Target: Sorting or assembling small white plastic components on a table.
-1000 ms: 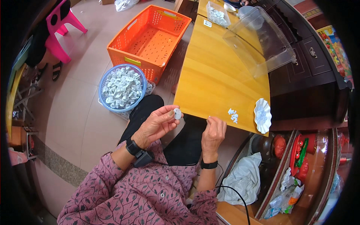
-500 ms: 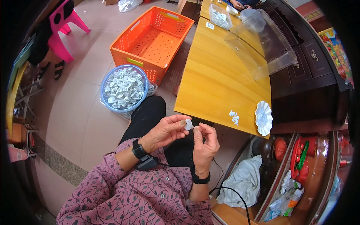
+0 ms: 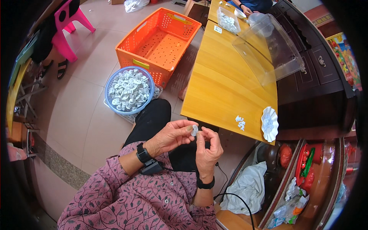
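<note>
- A pale round disc (image 3: 194, 130) was pinched at its edge between the thumb and fingers of the left hand (image 3: 173, 135), above the lap, presumably so that its face was left uncovered.
- The fingertips of the right hand (image 3: 209, 150) were drawn close together at the disc's near side; whether a small piece was gripped there could not be told.
- Both hands were held together before the body, probably for steadiness and a clear view.
- Small white pieces (image 3: 240, 123) were scattered beside a scalloped dish (image 3: 270, 138) on the yellow table (image 3: 222, 82), seemingly within the right hand's easy reach.
- Many similar pale parts (image 3: 129, 90) were heaped in a blue basket (image 3: 130, 113) by the left knee, likely for convenience.
</note>
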Available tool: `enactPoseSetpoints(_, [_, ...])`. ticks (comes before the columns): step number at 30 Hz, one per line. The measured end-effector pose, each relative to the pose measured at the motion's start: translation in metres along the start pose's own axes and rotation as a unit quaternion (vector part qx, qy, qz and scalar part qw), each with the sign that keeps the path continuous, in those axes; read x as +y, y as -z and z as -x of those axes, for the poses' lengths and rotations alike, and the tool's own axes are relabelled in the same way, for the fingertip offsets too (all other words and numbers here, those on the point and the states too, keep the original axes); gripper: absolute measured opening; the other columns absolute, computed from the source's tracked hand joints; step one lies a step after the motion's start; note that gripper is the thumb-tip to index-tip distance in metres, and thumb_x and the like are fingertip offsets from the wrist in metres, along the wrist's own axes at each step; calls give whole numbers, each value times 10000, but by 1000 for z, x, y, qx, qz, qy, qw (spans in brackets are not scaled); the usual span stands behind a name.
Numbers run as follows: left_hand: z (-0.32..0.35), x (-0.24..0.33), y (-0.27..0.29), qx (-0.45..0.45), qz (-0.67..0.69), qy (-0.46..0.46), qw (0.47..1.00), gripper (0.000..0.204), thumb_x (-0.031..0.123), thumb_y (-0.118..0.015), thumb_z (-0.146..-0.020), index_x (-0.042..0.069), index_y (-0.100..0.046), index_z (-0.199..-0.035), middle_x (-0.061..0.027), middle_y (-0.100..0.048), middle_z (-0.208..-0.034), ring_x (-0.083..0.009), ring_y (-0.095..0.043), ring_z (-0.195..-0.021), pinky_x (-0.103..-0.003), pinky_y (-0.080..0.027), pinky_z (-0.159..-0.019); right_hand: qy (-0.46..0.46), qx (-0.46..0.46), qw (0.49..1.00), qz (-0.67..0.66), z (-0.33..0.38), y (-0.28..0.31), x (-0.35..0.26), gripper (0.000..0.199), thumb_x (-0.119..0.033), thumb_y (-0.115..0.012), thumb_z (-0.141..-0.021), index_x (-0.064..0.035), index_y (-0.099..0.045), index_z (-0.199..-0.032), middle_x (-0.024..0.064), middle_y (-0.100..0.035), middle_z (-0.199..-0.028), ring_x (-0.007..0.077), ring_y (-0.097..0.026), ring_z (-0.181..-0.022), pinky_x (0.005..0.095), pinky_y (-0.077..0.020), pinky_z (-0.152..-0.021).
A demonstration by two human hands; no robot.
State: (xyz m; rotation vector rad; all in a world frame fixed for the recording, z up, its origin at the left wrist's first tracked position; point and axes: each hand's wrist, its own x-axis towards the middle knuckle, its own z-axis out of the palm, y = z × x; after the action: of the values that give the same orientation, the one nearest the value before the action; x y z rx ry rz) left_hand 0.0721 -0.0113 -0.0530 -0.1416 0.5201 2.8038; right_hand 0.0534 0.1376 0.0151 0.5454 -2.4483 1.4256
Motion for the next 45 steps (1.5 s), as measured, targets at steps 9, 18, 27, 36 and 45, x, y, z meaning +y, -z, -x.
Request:
enactPoseSetpoints(9, [3,3,-7,15,-60,-13,998,286,127,-661,-970,-11,-636,-1220,-75,-687,-1035,-125,-679,-851,-244,-588,-764,65,-23,996,56,-3,1,1,145,38,-701,-854,-15,-645,-976,122,-672,-878,271,-657,-764,361,-535,-658])
enactPoseSetpoints(18, [4,7,-10,8,-150,-31,988,286,133,-675,-963,-12,-647,-1208,-70,-693,-1007,-119,-665,-825,-251,-579,-747,105,-43,989,94,-4,4,-1,151,17,-727,-857,-7,-657,-988,106,-686,-879,200,-683,-747,304,-544,-659])
enactPoseSetpoints(27, [2,5,-1,4,-42,-2,999,301,157,-654,-974,-2,-637,-1229,-91,-677,-1072,-137,-670,-846,-245,-583,-729,29,-65,996,50,-3,10,-1,153,-16,-718,-881,-5,-651,-1018,124,-658,-915,249,-673,-806,331,-543,-685])
enactPoseSetpoints(36, [2,2,-3,20,-58,1,998,286,172,-661,-976,-7,-647,-1198,-56,-681,-999,-116,-682,-815,-233,-590,-721,54,-70,994,67,-3,4,4,87,17,-671,-888,-9,-595,-921,132,-611,-890,305,-631,-777,389,-514,-666])
enactPoseSetpoints(45, [3,4,-8,21,-91,-1,996,267,152,-658,-975,-8,-657,-1189,-67,-686,-1005,-117,-677,-815,-233,-585,-721,130,-78,979,139,-2,1,8,92,16,-634,-894,-7,-566,-951,142,-576,-885,330,-601,-798,431,-495,-695])
